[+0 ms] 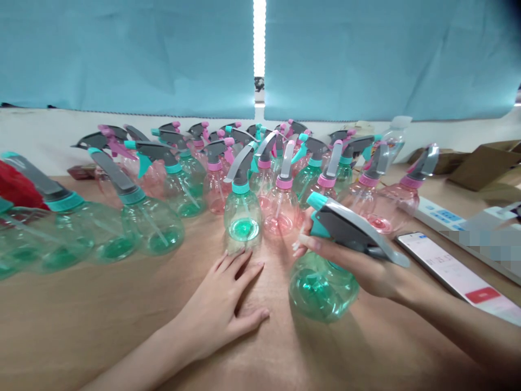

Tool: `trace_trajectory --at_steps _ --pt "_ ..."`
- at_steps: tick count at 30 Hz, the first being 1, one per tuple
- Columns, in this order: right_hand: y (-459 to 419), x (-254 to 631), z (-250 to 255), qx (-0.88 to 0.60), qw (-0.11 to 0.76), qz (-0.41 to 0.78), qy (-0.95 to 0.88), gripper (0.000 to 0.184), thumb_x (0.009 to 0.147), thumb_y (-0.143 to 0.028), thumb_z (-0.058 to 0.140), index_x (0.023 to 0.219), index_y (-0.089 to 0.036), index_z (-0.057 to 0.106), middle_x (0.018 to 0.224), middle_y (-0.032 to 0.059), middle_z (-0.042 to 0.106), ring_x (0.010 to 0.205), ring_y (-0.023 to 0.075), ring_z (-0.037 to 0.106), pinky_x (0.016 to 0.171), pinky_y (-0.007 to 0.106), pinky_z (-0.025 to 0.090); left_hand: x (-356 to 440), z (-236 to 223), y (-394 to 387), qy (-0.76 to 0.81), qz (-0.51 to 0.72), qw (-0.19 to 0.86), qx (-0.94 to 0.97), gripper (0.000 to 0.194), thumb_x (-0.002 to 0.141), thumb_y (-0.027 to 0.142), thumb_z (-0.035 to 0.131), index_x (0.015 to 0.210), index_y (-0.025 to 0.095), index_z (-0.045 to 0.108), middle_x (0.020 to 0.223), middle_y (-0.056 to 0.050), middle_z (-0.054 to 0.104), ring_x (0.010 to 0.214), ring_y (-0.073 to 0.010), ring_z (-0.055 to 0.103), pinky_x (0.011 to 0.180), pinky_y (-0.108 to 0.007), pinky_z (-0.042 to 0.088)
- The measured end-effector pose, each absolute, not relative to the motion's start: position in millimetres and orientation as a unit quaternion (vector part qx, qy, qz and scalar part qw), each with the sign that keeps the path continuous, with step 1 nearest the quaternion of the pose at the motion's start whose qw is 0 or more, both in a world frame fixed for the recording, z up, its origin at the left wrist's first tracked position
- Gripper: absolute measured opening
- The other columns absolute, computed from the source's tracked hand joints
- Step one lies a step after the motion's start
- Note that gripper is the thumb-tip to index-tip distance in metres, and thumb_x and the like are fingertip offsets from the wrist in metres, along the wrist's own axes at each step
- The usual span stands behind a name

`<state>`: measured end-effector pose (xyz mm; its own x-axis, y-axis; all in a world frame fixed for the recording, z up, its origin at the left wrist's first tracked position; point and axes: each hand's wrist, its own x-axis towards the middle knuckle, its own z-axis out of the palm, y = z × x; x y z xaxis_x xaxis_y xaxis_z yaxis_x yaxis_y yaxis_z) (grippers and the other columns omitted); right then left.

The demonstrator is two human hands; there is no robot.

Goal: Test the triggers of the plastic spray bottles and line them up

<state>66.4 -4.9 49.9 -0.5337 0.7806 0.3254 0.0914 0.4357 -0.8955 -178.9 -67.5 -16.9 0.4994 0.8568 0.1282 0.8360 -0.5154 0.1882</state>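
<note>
Backdrop: creased blue cloth (130,60)
Beneath: plain white wall (36,138)
Lighting: glowing vertical white strip (259,41)
Furniture: brown wood-grain table (138,304)

Pretty much only the slim, dark-edged phone with the lit pale screen (456,278) is giving us anything to read. A row of thin grey digits (443,261) is running across it, and it's looking like 01 at the front, with the rest blurring too much for me to swear to. The solid red rectangular button (483,295) on the same screen is showing just a pale smudge. Markings on the flat white plastic panel with blue keys (445,214) and the clear plastic bottle's colourful label (391,145) are coming out illegible, sorry.
</note>
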Motion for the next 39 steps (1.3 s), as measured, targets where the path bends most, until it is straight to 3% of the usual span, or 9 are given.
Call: trace_trajectory --at_steps 2,5,7,13,18,29,33,39 --pt "-3.4 65.5 49.2 -0.264 0.387 0.468 -0.749 0.003 0.086 -0.023 0.061 0.088 -0.022 0.059 0.081 -0.0013 0.06 0.07 0.0122 0.058 0.062 0.025 0.05 -179.2 -17.3 -67.9 0.491 0.104 0.052 0.863 0.064 0.088 0.058 0.054 0.139 0.02 0.045 0.148 -0.017 0.037 0.134 -0.0375 0.034 0.106 -0.058 0.028" --pt "-2.0 62.5 48.5 -0.237 0.396 0.482 -0.745 0.02 0.085 -0.021 0.062 0.105 -0.025 0.06 0.109 0.0028 0.062 0.092 0.0162 0.062 0.08 0.03 0.054 -179.8 -18.2 -68.5 0.492 0.106 0.057 0.862 0.065 0.088 0.058 0.054 0.14 0.021 0.044 0.148 -0.017 0.037 0.134 -0.0366 0.034 0.107 -0.057 0.028" --pt "-2.2 61.0 47.9 -0.234 0.407 0.473 -0.746 0.029 0.085 -0.02 0.062 0.113 -0.027 0.058 0.119 0.0033 0.06 0.098 0.0169 0.062 0.083 0.031 0.055 -180.0 -18.7 -68.7 0.493 0.109 0.058 0.861 0.065 0.087 0.058 0.055 0.14 0.022 0.043 0.148 -0.016 0.037 0.135 -0.0363 0.033 0.107 -0.057 0.028" --pt "-3.7 62.0 45.7 -0.229 0.418 0.458 -0.751 0.034 0.085 -0.021 0.063 0.118 -0.029 0.056 0.104 0.0014 0.064 0.095 0.0155 0.064 0.08 0.029 0.057 -178.5 -16.6 -68.8 0.492 0.101 0.054 0.863 0.065 0.088 0.057 0.054 0.14 0.019 0.044 0.148 -0.018 0.036 0.134 -0.0375 0.034 0.107 -0.058 0.027" --pt "-3.5 62.4 47.0 -0.215 0.408 0.477 -0.748 0.036 0.085 -0.018 0.064 0.118 -0.027 0.055 0.121 0.0007 0.061 0.096 0.013 0.065 0.083 0.026 0.057 -178.6 -14.8 -69.6 0.495 0.094 0.052 0.863 0.065 0.088 0.057 0.055 0.14 0.019 0.044 0.148 -0.017 0.036 0.134 -0.0374 0.033 0.106 -0.058 0.028" --pt "-3.1 61.2 51.5 -0.217 0.4 0.476 -0.753 0.034 0.084 -0.018 0.064 0.116 -0.027 0.058 0.124 0.0014 0.062 0.097 0.0158 0.063 0.079 0.029 0.056 -177.7 -15.5 -68.3 0.494 0.099 0.057 0.862 0.065 0.088 0.056 0.055 0.141 0.02 0.043 0.148 -0.017 0.036 0.134 -0.0367 0.033 0.107 -0.058 0.028" --pt "-2.4 60.9 50.2 -0.239 0.392 0.473 -0.752 0.035 0.085 -0.019 0.062 0.119 -0.028 0.058 0.123 0.0016 0.062 0.082 0.0139 0.063 0.068 0.028 0.055 -178.3 -15.5 -69.0 0.495 0.113 0.059 0.859 0.064 0.087 0.056 0.056 0.14 0.023 0.044 0.148 -0.015 0.038 0.134 -0.0367 0.034 0.107 -0.058 0.028" --pt "-2.1 60.9 49.6 -0.246 0.392 0.472 -0.751 0.034 0.085 -0.02 0.062 0.118 -0.028 0.059 0.109 0.0013 0.065 0.075 0.0127 0.059 0.065 0.027 0.053 -178.5 -16.7 -68.6 0.493 0.113 0.059 0.861 0.065 0.087 0.057 0.055 0.14 0.021 0.044 0.148 -0.016 0.037 0.134 -0.037 0.034 0.107 -0.058 0.028"
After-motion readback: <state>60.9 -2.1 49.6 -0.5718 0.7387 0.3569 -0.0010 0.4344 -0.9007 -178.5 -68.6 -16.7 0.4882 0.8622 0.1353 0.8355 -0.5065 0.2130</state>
